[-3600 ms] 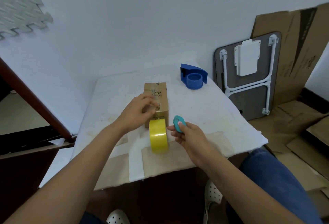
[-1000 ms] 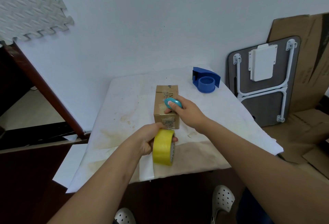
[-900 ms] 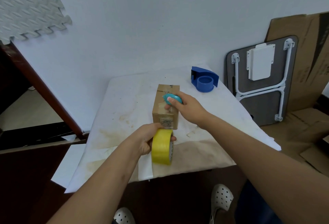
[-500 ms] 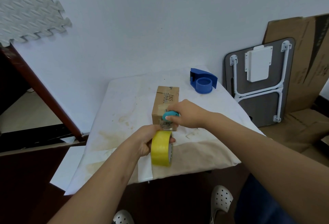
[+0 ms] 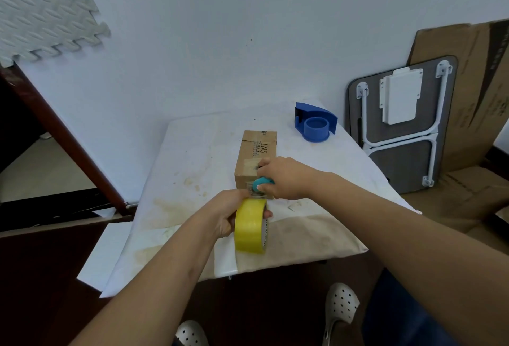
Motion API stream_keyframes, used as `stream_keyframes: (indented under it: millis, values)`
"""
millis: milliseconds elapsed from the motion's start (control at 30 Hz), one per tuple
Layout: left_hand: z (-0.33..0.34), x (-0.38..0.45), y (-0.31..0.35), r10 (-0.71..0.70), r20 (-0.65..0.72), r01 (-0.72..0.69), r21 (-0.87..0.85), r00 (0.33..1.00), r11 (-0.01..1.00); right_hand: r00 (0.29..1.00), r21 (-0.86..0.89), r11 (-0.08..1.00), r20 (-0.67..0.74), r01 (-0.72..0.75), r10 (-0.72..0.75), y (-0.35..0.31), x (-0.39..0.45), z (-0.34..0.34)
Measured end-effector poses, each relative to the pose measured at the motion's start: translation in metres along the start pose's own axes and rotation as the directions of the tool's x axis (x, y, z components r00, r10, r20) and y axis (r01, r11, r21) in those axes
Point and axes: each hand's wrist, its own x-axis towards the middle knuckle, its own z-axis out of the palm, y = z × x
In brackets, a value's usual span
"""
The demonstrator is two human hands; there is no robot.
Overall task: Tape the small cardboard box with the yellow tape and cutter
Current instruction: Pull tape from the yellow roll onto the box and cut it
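Fingers (image 5: 265,213) of the left hand (image 5: 224,215) are wrapping around the yellow tape roll (image 5: 250,228), gripping it upright on its edge near the front edge of the table (image 5: 192,153), likely keeping the strip taut toward the box. Just beyond, the right hand (image 5: 283,177) is pinching the small teal cutter (image 5: 261,182) closed in its fingers and pressing it against the near end of the small cardboard box (image 5: 257,158); my read is it's lining up to sever the tape there, though the strip itself is too thin to make out. That box is lying flat mid-table, its long axis running from the front edge toward the back edge, near end pointing at the roll. Farther off, by the back right corner, a blue tape dispenser (image 5: 315,125) is sitting untouched.
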Motion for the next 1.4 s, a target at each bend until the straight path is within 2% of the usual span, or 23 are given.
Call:
stream_keyframes:
  millis: [867, 1167, 1400]
  values:
    - [-0.002, 0.005, -0.001, 0.000, 0.013, 0.000, 0.006, 1.000, 1.000, 1.000, -0.126, 0.992, 0.027, -0.006, 0.010, -0.014, 0.006, 0.005]
    - [-0.006, 0.009, -0.002, -0.009, -0.005, 0.009, -0.003, 1.000, 1.000, 0.991, -0.193, 0.980, 0.131, 0.037, -0.012, -0.008, 0.008, 0.000]
    - [-0.007, 0.007, -0.002, -0.013, 0.011, 0.014, -0.010, 1.000, 1.000, 0.987, -0.179, 0.983, 0.161, 0.036, -0.007, -0.004, 0.012, -0.006]
